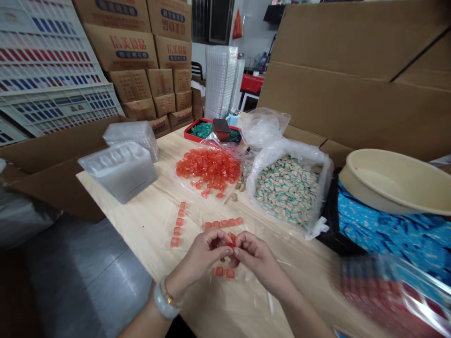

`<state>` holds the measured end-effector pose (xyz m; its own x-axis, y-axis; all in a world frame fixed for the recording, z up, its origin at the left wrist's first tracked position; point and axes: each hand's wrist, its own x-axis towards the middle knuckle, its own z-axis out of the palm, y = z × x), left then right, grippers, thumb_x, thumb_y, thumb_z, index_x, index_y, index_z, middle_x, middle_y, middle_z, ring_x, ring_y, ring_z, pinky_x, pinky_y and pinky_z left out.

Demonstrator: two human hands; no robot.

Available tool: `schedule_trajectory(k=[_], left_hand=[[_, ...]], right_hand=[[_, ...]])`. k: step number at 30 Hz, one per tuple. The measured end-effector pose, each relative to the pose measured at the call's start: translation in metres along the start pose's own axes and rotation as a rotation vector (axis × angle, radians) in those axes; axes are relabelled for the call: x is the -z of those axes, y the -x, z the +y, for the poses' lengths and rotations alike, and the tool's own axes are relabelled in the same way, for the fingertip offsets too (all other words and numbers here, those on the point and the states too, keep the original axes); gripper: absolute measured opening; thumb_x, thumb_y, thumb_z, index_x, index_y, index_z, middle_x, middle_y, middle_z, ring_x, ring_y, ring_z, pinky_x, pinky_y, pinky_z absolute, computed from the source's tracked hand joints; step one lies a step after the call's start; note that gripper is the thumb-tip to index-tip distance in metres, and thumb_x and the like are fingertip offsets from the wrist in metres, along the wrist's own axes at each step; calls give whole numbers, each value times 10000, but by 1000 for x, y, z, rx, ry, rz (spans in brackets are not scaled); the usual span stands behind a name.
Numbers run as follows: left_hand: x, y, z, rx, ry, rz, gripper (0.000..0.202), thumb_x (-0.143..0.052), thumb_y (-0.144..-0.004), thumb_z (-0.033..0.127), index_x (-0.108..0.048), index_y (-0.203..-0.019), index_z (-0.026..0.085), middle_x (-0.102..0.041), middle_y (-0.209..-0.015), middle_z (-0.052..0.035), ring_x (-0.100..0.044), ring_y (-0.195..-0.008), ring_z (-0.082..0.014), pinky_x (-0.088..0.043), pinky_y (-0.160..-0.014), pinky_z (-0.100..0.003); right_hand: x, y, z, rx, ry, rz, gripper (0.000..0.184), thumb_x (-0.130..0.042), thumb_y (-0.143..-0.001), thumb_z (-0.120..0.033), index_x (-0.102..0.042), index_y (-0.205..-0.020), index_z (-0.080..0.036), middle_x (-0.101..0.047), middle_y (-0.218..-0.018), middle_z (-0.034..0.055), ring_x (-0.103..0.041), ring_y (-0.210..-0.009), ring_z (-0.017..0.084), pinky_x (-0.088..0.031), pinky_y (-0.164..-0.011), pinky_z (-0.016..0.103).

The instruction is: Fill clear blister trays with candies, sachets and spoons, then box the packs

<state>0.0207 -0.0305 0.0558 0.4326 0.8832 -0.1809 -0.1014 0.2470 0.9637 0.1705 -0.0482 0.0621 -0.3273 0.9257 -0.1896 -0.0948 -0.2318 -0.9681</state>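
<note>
My left hand [207, 248] and my right hand [254, 253] meet over the near part of the table, fingers pinched on a small red translucent piece [231, 238] between them. My fingers partly cover it, so its exact kind is unclear. Just beyond my hands runs a row of similar red square pieces [223, 223] on clear film. To the left, another row of red pieces [178, 221] lies lengthwise. Two more red pieces [224, 272] sit beneath my hands. Farther back is a heap of loose red pieces [209, 166] on a clear bag.
Clear plastic trays [121, 173] are stacked at the table's left edge. An open bag of small printed packets [287, 188] stands right. Behind are a red tray of green pieces [200, 130] and a brown box [221, 129]. A cream basin [394, 188] sits far right.
</note>
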Motion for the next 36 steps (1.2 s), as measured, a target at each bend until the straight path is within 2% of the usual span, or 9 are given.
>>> schedule_trajectory(k=[3,6,11,16,20,22,25,32,36], left_hand=[[-9,0,-2,56,-7,-115,125,-603,-640,197,-514,-701,135,-502,-601,33,-472,-524,-76,-366,-502,-199],[-24,-1,-8,110,-16,-146,141,-594,-630,191,-459,-618,150,-441,-544,60,-420,-459,-59,-320,-445,-183],[-44,-1,-17,-6,-119,-160,160,-653,-597,260,-546,-590,141,-450,-655,30,-425,-582,-75,-324,-519,-187],[-58,6,-21,146,328,-153,294,-570,-689,397,-504,-577,133,-449,-548,24,-399,-522,-78,-322,-539,-213],[-64,13,-19,263,580,-149,288,-555,-710,413,-571,-709,125,-510,-681,-19,-479,-645,-111,-377,-661,-262],[-65,15,-17,302,588,-121,298,-545,-719,417,-582,-809,136,-527,-739,-31,-491,-674,-118,-390,-652,-268],[-64,19,-13,293,534,-60,303,-560,-700,433,-583,-756,136,-500,-635,-2,-444,-567,-84,-365,-549,-220],[-55,29,-1,199,332,-136,197,-624,-652,304,-600,-726,122,-519,-650,-3,-413,-560,-72,-312,-524,-193],[-51,29,-8,171,225,-77,239,-612,-651,358,-561,-636,125,-461,-570,25,-374,-514,-68,-290,-497,-200]], right_hand=[[6,9,3,-68,-31,-10,258,-601,-689,-354,-434,-648,-163,-535,-536,-33,-514,-457,77,-425,-476,212],[12,22,10,-80,-28,117,289,-635,-651,-358,-433,-596,-158,-502,-495,-51,-475,-392,58,-387,-407,183],[19,38,17,-90,-186,326,322,-647,-616,-396,-428,-576,-163,-474,-413,-62,-375,-314,35,-286,-326,150],[19,45,19,-139,-288,309,293,-606,-649,-396,-417,-604,-176,-392,-350,-93,-290,-273,28,-222,-313,155],[17,53,16,56,47,372,179,-563,-706,-343,-505,-714,-174,-488,-539,-38,-431,-435,68,-349,-417,186],[17,57,9,189,288,331,159,-550,-725,-299,-555,-837,-186,-542,-719,14,-505,-617,110,-412,-556,225],[19,61,0,258,483,225,145,-504,-760,-269,-590,-852,-198,-563,-780,40,-522,-719,141,-418,-664,267],[22,59,-3,33,135,91,259,-534,-743,-334,-562,-959,-194,-581,-770,27,-532,-639,123,-439,-598,271],[17,58,-1,159,333,89,233,-517,-765,-278,-567,-985,-218,-583,-846,41,-546,-783,147,-432,-690,284]])
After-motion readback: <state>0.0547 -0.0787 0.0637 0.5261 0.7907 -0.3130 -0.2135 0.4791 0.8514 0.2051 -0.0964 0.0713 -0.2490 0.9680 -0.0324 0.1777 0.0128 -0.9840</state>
